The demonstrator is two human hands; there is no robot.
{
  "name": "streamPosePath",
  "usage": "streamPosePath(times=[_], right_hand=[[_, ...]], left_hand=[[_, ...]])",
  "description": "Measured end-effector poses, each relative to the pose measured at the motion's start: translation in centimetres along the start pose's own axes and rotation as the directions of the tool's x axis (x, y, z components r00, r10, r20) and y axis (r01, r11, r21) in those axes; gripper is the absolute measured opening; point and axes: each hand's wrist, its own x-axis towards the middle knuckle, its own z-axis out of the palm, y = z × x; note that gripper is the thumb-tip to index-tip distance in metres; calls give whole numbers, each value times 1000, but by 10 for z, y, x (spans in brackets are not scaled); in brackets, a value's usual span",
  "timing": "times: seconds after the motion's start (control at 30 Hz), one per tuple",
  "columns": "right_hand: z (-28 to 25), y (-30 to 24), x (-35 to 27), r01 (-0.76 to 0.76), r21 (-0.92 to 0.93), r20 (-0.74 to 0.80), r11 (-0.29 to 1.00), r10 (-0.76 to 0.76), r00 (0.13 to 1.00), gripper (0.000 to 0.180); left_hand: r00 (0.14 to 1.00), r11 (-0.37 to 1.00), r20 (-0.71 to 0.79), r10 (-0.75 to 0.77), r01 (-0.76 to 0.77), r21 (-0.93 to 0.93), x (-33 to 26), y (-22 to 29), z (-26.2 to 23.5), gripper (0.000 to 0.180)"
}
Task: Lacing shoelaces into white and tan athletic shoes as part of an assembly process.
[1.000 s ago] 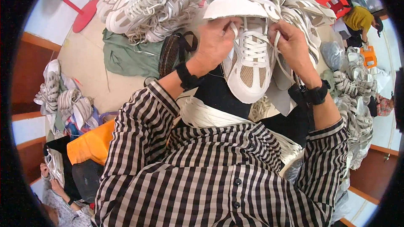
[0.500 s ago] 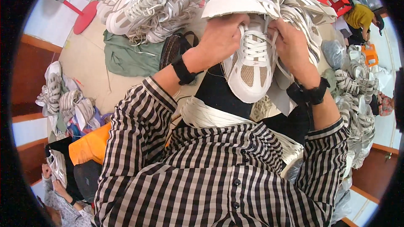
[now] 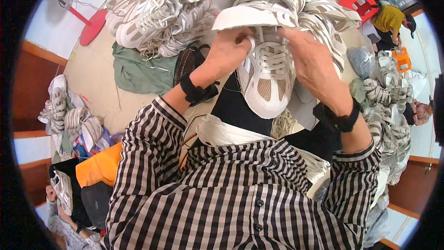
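Observation:
A white shoe upper with beige mesh and partly crossed white laces points its toe toward me above black cloth. At its upper left edge, my left hand is closed with curled fingers on a shoelace, a loop of which shows by the fingertips. On the upper's right side is my right hand, fingers bent inward near the tongue. Its fingertips are partly hidden, so what they pinch cannot be made out. Another pale shoe upper hangs over the top of the laced one and covers its far end.
Heaped shoe uppers lie beyond my left hand, next to green cloth. A bundle of white laces lies across my lap. More uppers are piled at right. One person sits far right; another person's hand shows lower left.
Both hands and the laced upper have shifted slightly left and nearer to me. My right hand has turned, its fingers reaching further in toward the tongue. The overhanging upper sits lower.

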Motion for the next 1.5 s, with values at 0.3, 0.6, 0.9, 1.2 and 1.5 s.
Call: streamPosePath(times=[0.3, 0.6, 0.9, 1.2, 1.5], right_hand=[[39, 15, 26, -123, 122, -49, 985, 130, 990, 17], [61, 31, 25, -117, 189, -119, 975, 141, 983, 16], [69, 37, 31, -9, -97, -24, 995, 6, 1000, 31], [10, -5, -4, 85, -387, 85, 918, -57, 995, 26], [-82, 156, -109, -416, -687, -355, 596, 223, 908, 24]], left_hand=[[978, 976, 69, -199, 204, -77, 1, -7, 1, 16], [994, 973, -19, -109, 111, 201, 1, -2, 13, 14], [979, 956, -50, 200, -184, 227, 3, -4, 6, 36], [904, 862, -147, 402, -319, 395, 0, 13, 13, 28], [791, 575, -107, 602, -337, 745, -1, -12, 13, 20]])
